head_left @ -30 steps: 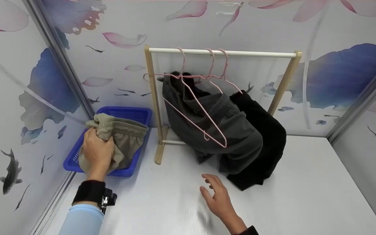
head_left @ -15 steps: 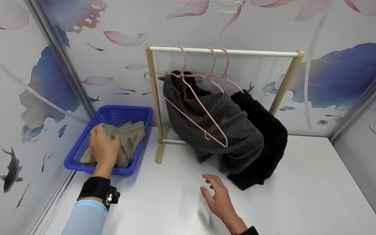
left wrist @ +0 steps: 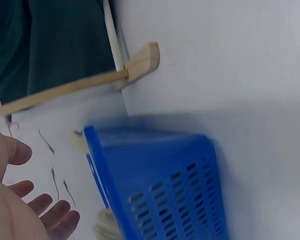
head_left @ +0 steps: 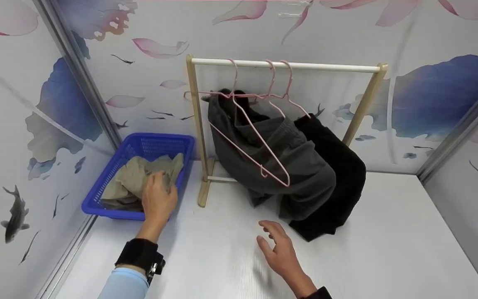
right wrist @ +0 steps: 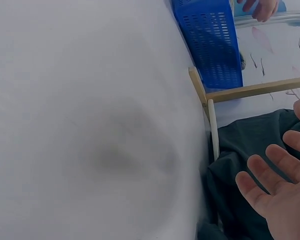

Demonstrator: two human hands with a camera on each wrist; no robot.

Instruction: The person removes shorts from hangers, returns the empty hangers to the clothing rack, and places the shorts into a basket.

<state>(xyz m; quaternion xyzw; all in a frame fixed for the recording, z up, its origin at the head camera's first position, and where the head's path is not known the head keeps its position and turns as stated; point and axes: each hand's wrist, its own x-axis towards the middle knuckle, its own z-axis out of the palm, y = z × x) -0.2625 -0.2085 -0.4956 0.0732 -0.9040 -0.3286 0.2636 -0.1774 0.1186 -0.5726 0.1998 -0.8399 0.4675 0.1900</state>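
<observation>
While the left hand (head_left: 159,202) hovered at the near right side of a blue, rectangular, perforated plastic basket (head_left: 114,214), its fingers were loosely bent; the left wrist view showed the thumb well away from the fingers and nothing between them. In the head view the fingertips overlapped a crumpled beige cloth garment (head_left: 129,175); contact could not be told. The garment lay inside the basket, bunched toward the middle, with one part reaching up at the right wall.

The right hand (head_left: 279,252) was held above a smooth white table (head_left: 388,232), thumb apart from gently curved fingers, gripping nothing. Nearest to it were the lower edges of a dark grey cloth garment (head_left: 305,166) and a black cloth garment (head_left: 342,170), both hanging on a clothes rack with pale wooden posts (head_left: 196,120) and a white round rail (head_left: 326,66). The black one hung to the right of the grey one, partly behind it.

Three thin pink hangers (head_left: 236,77) were hooked over the rail, left of its right half's end. The leftmost hanger slanted across the front of the grey garment. The basket stood just left of the rack's left post.
</observation>
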